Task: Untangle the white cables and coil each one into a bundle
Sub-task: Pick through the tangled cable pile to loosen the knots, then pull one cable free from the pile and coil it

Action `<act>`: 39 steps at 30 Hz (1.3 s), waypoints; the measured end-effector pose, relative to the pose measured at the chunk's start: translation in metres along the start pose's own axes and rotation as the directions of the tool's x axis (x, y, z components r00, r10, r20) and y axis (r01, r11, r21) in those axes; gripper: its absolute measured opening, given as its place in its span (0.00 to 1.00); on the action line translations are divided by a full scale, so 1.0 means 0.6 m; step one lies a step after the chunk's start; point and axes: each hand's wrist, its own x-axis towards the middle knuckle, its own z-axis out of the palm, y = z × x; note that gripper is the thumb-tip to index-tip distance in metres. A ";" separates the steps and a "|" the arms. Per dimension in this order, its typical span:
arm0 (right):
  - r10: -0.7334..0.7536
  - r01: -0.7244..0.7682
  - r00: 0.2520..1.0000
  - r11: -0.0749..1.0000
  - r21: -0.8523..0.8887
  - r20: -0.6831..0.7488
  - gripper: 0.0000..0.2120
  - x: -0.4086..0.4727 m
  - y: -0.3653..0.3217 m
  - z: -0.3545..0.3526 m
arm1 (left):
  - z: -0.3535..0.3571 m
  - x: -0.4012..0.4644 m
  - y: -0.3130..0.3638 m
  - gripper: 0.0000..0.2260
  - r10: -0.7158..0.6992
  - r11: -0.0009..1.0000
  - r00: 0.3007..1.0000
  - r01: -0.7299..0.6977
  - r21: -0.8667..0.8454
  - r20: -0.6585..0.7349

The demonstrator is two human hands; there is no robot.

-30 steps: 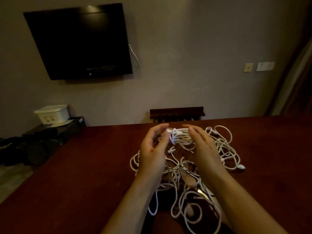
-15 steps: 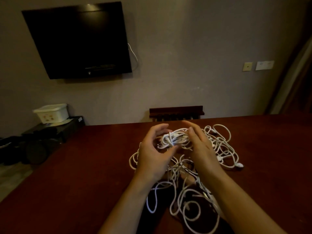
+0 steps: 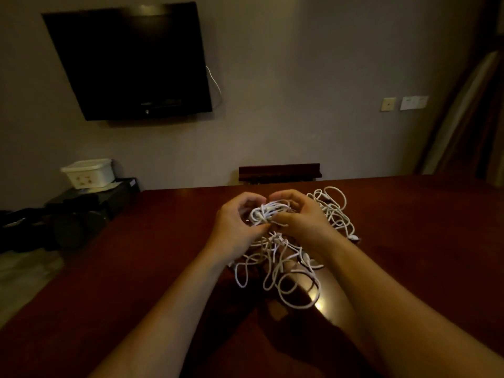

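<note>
Item: white cables (image 3: 275, 257). Your left hand (image 3: 236, 227) and right hand (image 3: 302, 222) are now closing tighter, fingers clenching the bundle (image 3: 266, 214); coiling progressing, tangle remaining.

Cable tangle (image 3: 283, 257) on surface (image 3: 136, 268), mid. L hand (image 3: 236, 227) & R hand (image 3: 302, 222) flank cable bundle (image 3: 266, 212) above tangle. TV (image 3: 128, 61) on wall behind-L.

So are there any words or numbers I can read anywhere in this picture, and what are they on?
None can be read.
Television: a small mark at its bottom edge, too small and dark to read.
White box: coloured marks on its side, blurred.
Wall plate: faint print, too small to read.
White cables: no lettering visible.
</note>
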 end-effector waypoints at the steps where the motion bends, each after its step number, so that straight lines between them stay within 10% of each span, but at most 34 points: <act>1: 0.005 -0.005 1.000 0.999 -0.031 0.013 0.17 -0.008 -0.002 0.000 | -0.005 -0.009 0.006 0.21 0.002 1.000 1.000 -0.003 0.021 0.018; 18: -0.134 0.285 0.957 0.608 -0.741 0.258 0.30 -0.230 -0.069 0.050 | -0.078 -0.209 0.147 0.22 -0.067 0.953 0.984 0.015 0.301 0.165; 39: -0.012 0.441 0.884 0.356 -0.824 0.467 0.21 -0.379 0.039 0.156 | -0.160 -0.441 0.103 0.18 -0.241 0.842 0.961 0.136 0.522 0.139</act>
